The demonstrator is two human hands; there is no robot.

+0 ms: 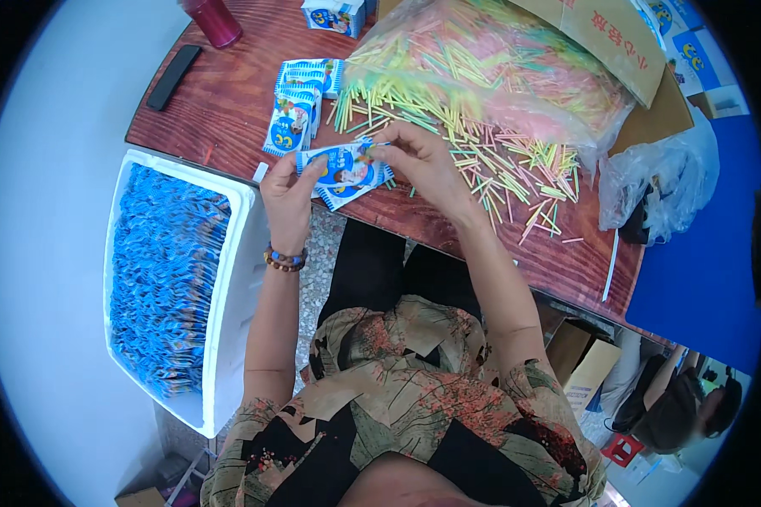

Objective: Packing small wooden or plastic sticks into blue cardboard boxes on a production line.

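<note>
At the far left, beside the reddish-brown wooden table [228,110], stands a white foam box [232,279] packed with rows of blue foil sachets [165,279]. On the tabletop above it lies a flat black bar-shaped object [174,76], and a dark red cylindrical cup [214,20] stands near the table's far edge.

Moving right, a small stack of blue-and-white printed sachets [296,106] lies on the wood just beyond the hands. The left hand [287,198], with a beaded bracelet [284,258] at the wrist, pinches the left end of one blue-and-white printed sachet [347,173] between thumb and fingers; the packet is held just above the near edge of the table, roughly flat. The right hand [423,160] grips the same packet at its right end, its fingers curled closed over the top edge (whether a straw is caught under them cannot be told).

Right of the hands, thin plastic straws in yellow, green and pink [499,165] lie scattered across the wood, spilling from a big clear plastic bag [490,68] full of the same straws. A brown cardboard box [609,42] sits behind the bag, and a crumpled clear plastic bag [664,177] rests at the table's right end against a blue surface [702,270].
</note>
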